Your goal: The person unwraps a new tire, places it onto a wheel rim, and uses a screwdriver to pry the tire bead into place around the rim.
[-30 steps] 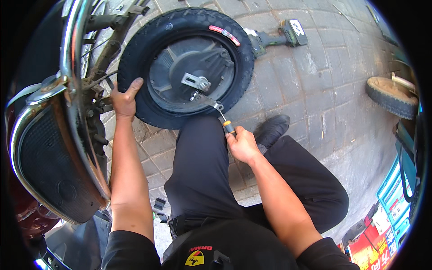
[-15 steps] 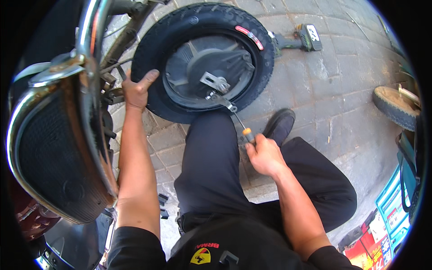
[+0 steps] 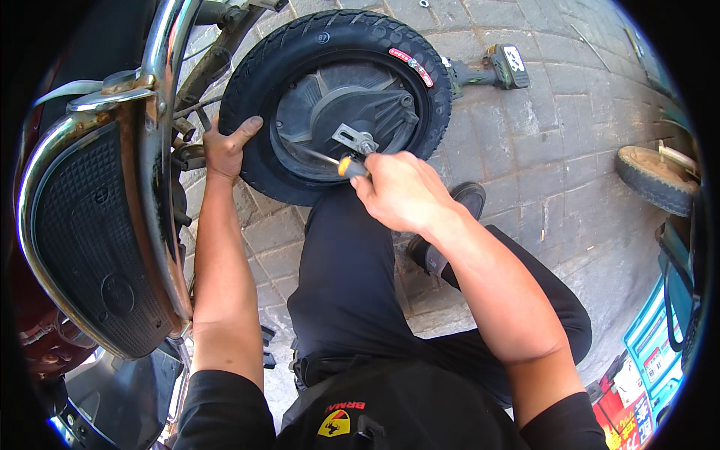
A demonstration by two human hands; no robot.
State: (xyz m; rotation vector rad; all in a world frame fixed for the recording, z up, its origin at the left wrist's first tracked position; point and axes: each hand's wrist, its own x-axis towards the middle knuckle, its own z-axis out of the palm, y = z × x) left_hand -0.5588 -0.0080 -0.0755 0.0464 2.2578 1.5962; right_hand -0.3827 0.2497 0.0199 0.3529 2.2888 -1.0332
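Observation:
A black wheel [image 3: 251,97] with a knobbly tyre and a dark metal hub [image 3: 319,82] leans near my right-of-centre knee, its brake-side face toward me. My left hand [image 3: 226,150] grips the tyre's left edge, thumb on the sidewall and fingers hidden behind it. In my right hand [image 3: 405,191] is a screwdriver [image 3: 349,167] with an orange and grey handle. Its thin shaft points left over the hub's lower part, the tip close to the inner rim. A slotted metal bracket [image 3: 351,137] sits at the axle, just above my right hand, which hides the brake arm.
At the left stands a scooter with a rusty chrome frame [image 3: 159,56] and black footboard [image 3: 112,240]. A cordless power tool [image 3: 487,71] lies on the paving beyond the wheel. To the right are a small worn wheel [image 3: 652,180] and a turquoise tool case [image 3: 649,322].
My right hand has moved up and left with the screwdriver, from the brake arm's outer end to the hub. The screwdriver now points left. My left hand keeps its hold.

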